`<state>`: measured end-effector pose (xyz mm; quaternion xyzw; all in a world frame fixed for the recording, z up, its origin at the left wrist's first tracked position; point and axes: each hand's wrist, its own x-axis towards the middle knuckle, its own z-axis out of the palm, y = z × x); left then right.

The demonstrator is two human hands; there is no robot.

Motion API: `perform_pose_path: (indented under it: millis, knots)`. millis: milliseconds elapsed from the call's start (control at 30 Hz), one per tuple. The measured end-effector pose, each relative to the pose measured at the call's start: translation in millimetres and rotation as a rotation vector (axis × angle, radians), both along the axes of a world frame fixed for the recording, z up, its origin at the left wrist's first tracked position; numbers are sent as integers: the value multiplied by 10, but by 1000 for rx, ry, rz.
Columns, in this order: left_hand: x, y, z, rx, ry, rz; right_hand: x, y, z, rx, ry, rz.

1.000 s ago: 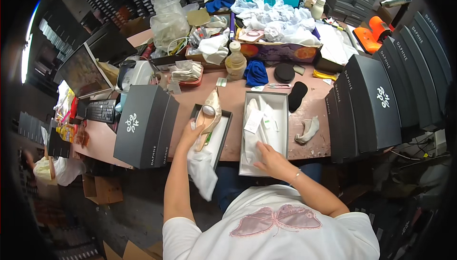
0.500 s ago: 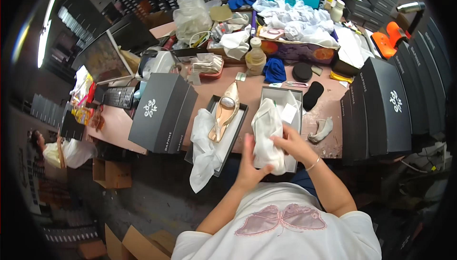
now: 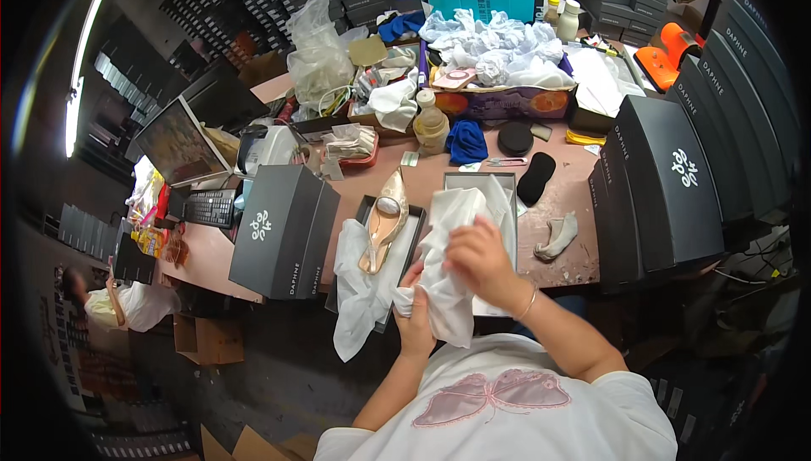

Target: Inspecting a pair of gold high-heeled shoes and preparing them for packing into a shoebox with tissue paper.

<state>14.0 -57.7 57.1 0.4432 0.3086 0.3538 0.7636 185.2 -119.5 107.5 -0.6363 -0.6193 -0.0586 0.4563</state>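
Note:
A bundle wrapped in white tissue paper [image 3: 449,313] is in my hands, its contents hidden. My left hand [image 3: 414,316] grips the lower left side, fingers partly covered by the paper. Over its middle, my right hand [image 3: 486,263] has curled fingers pressed on the tissue paper. Behind and beneath the bundle lies an open grey shoe box [image 3: 514,229], mostly covered by it. To the left, a pale pointed flat shoe [image 3: 385,237] with a round ornament rests in another open box [image 3: 415,246]. White tissue [image 3: 351,301] spills over that box's near left edge.
Dark shoe boxes stand at left [image 3: 283,237] and right [image 3: 659,191]. A grey cloth-like piece [image 3: 556,236] and a black oval item [image 3: 536,178] lie right of the open boxes. Behind are a bottle [image 3: 431,127], blue cloth [image 3: 465,142] and a carton of crumpled paper [image 3: 507,105].
The wrapped bundle has shifted left and tilted, and its paper is looser. My left hand has moved left and down; my right hand has come across on top of the paper.

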Motion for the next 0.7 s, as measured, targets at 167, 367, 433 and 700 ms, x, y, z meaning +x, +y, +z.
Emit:
perform_pose_path:
  millis: [167, 367, 433, 700]
  knots:
    - [106, 304, 103, -436, -241, -83, -822, -287, 84, -386, 277, 395]
    - [-178, 462, 282, -585, -226, -278, 26, -528, 581, -167, 248, 36]
    - [-314, 467, 269, -626, -232, -425, 334, -422, 644, -315, -92, 70]
    - [155, 560, 481, -399, -146, -221, 515, -664, 303, -554, 162, -15]
